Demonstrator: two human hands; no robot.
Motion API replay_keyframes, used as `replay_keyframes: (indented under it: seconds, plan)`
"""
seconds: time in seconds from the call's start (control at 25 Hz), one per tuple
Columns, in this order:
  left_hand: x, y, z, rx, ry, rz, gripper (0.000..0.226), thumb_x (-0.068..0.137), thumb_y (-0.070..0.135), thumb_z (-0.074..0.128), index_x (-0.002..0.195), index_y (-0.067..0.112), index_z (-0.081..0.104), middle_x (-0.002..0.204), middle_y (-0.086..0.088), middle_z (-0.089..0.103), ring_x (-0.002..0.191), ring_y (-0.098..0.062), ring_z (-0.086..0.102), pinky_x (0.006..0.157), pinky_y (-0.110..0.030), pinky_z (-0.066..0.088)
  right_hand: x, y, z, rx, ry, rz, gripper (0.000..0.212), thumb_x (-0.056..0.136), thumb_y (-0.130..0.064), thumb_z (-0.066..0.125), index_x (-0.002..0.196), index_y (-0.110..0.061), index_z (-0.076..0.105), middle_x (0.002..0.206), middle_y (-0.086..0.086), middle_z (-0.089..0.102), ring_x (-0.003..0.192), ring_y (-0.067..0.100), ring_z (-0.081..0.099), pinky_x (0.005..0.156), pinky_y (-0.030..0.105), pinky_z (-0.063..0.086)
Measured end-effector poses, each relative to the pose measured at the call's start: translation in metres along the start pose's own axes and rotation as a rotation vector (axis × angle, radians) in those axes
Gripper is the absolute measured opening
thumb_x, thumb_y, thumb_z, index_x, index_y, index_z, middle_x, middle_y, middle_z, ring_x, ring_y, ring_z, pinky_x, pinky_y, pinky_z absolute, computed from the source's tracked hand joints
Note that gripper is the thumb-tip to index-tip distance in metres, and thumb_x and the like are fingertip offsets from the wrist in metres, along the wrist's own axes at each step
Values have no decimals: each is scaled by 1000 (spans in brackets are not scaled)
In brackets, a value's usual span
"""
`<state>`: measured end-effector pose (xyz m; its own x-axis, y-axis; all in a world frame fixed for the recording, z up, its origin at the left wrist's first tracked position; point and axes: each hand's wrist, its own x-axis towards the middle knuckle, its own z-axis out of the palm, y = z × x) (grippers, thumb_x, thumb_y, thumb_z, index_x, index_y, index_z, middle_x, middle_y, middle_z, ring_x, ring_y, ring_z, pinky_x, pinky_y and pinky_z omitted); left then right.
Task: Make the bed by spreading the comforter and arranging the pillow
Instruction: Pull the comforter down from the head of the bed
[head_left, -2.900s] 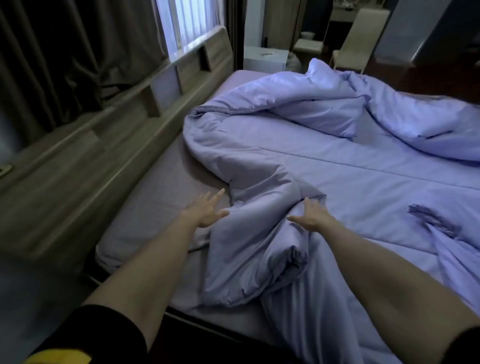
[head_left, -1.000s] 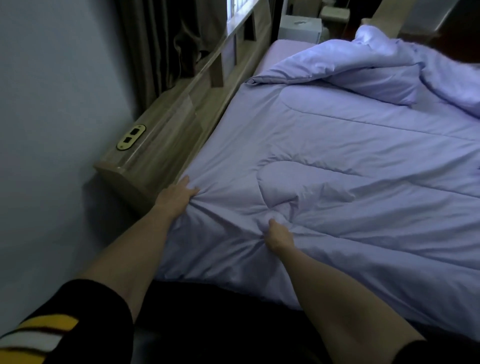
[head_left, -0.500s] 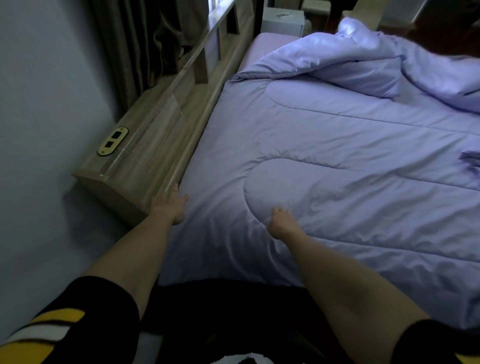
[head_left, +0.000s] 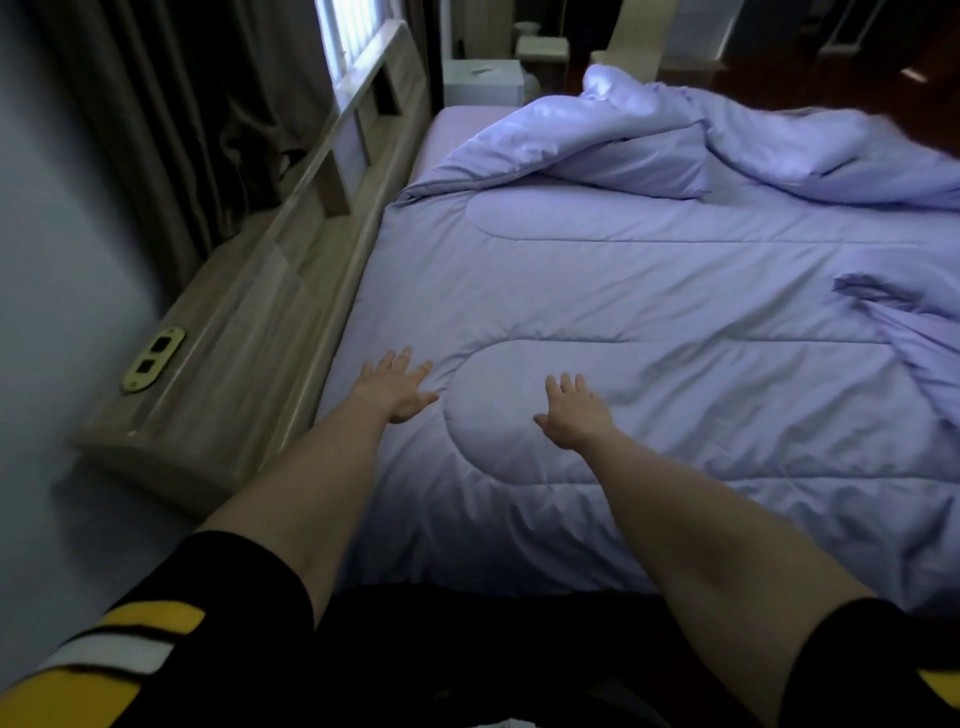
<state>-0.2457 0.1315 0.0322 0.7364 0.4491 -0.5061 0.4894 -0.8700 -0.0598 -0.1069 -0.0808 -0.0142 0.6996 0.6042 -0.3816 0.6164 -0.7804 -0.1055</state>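
Observation:
A lilac quilted comforter (head_left: 649, 291) lies spread flat over the near half of the bed, its near edge hanging over the side. The far part is still bunched in a heap (head_left: 753, 140), and a fold (head_left: 893, 312) is turned up at the right. My left hand (head_left: 397, 384) rests flat, fingers apart, on the comforter near the headboard edge. My right hand (head_left: 571, 410) lies flat and open on the comforter a little to the right. Neither hand holds cloth. I see no pillow apart from the heap.
A wooden headboard shelf (head_left: 249, 322) with a brass socket plate (head_left: 153, 358) runs along the left side. Dark curtains (head_left: 182, 130) and a bright window (head_left: 343, 36) stand behind it. Bare fitted sheet (head_left: 457, 124) shows at the far corner. A white cabinet (head_left: 483, 83) and chairs stand beyond.
Both hands let go of the gripped comforter corner and now lie flat, fingers spread, further in on it. The near corner went from bunched to smooth.

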Motion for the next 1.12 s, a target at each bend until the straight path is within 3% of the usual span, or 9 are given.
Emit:
replay_keyframes:
  seconds: [0.28, 0.8, 1.12]
  plan:
    - [23, 111, -60, 102, 112, 160, 67, 98, 58, 18, 154, 28, -4, 161, -4, -13, 150, -26, -7, 121, -49, 1, -19, 105, -49, 66, 111, 131, 73, 101, -47, 35, 154, -12, 0, 162, 11, -4, 149, 29, -6, 120, 43, 9]
    - [52, 434, -127, 98, 208, 401, 71, 98, 58, 21, 154, 22, -2, 162, -4, -7, 150, -23, -5, 121, -47, 2, -84, 434, -110, 45, 205, 356, 77, 100, -48, 37, 154, -9, -1, 162, 12, -5, 149, 30, -5, 120, 44, 8]
    - [91, 589, -150, 134, 195, 532, 73, 97, 59, 23, 155, 19, 1, 162, -4, -5, 150, -22, -4, 121, -46, 3, -96, 581, -128, 73, 244, 495, 78, 97, -49, 42, 154, -10, 5, 162, 11, 3, 149, 32, 0, 119, 44, 14]
